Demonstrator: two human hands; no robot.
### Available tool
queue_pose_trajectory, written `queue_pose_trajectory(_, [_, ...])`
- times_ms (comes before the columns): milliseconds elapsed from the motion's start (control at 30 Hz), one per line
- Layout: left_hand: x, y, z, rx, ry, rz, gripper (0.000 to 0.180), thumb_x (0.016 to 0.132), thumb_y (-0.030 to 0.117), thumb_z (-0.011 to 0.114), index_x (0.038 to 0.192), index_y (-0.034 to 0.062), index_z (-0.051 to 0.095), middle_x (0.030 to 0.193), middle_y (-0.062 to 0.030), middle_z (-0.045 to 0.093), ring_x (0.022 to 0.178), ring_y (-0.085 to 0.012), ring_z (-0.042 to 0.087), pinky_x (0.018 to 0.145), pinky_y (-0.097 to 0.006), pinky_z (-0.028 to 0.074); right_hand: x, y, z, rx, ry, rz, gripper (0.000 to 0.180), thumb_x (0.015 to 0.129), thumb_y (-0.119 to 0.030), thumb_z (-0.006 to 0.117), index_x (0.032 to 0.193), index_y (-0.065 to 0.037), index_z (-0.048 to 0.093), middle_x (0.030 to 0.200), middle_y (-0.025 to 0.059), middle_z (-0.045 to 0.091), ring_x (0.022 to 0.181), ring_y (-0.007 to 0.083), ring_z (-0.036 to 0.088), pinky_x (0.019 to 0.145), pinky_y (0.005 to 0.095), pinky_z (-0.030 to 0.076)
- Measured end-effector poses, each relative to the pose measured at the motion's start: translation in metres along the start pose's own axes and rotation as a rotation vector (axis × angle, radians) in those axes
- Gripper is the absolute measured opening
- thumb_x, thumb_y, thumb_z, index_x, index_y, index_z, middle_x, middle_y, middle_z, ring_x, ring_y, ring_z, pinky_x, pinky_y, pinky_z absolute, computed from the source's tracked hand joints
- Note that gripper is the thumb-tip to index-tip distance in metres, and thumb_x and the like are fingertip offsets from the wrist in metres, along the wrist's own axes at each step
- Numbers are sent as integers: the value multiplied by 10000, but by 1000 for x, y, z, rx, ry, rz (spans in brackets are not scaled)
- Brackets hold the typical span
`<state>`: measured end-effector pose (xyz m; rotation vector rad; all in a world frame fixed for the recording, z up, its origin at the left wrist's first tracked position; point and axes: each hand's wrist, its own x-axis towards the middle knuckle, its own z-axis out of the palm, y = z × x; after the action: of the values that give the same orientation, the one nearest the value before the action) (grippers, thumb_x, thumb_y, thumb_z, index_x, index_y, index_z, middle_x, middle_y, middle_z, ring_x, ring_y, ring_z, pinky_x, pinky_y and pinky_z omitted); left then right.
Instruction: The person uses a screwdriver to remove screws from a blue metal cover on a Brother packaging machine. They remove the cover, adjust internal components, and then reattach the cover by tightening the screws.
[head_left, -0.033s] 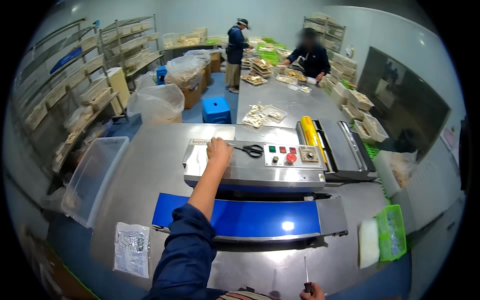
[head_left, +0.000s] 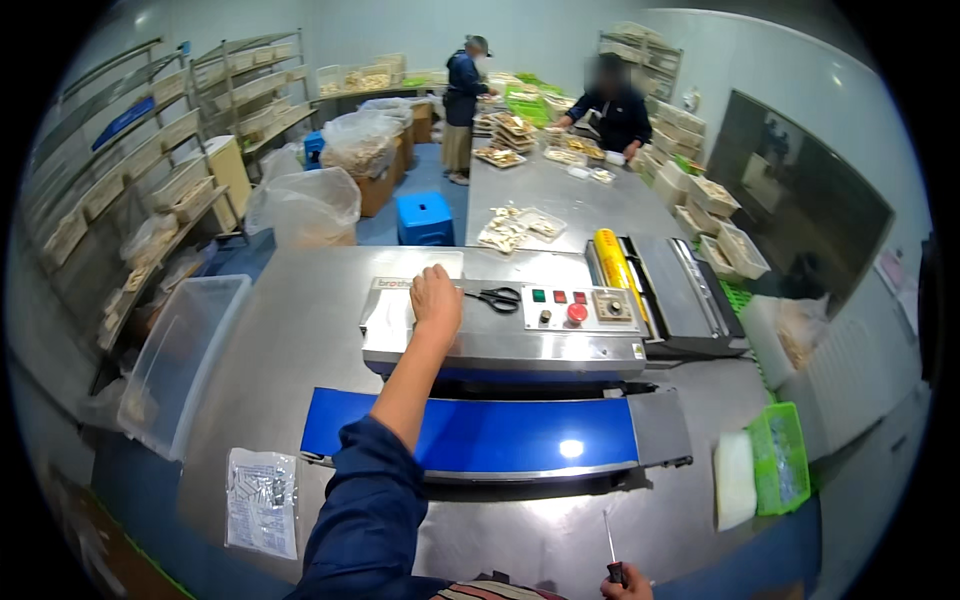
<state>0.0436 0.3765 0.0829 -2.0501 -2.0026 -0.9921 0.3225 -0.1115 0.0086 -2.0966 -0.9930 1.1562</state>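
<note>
— Lit well?
— Yes, brightly and coolly, seemingly from above: glares as a hard white spot on the blue belt (head_left: pixel 510 433), spreads as a paler sheen over the steel table (head_left: pixel 490 530).
— Shadowed anywhere?
— Darkens along the belt's near underside; dims to murk at lower left and in the dark window (head_left: pixel 800 185).
— Sharp throughout?
— Fairly crisp mid-picture, softens on the left-hand racks (head_left: pixel 180 131), smears over the head of the right-hand co-worker (head_left: pixel 612 118).
— Distorted?
— Bows walls (head_left: pixel 390 32) strongly toward the rim, then falls to black in the corners.
</note>
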Motion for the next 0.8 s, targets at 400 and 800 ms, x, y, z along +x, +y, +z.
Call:
queue_pose_trajectory(400, [-247,125,-73,-1038,-389,1025,204,754,56,586,957,46,577,748,-95,548,679,-276,516,627,-378,391,-6,-182,-58,149,-64,-259,349,744,-93,697,1065,9,606,851,39,640,730,100,583,627,232,467])
queue_pose_trajectory(800, [-102,176,-33,-977,-415,487,112,818,122,626,830,11,617,692,-165,568,628,-305,559,589,-368,431,149,-318,-83,67,328,-1015,283,834,-225,578,997,-3,517,726,111,616,687,207,615,659,315,475])
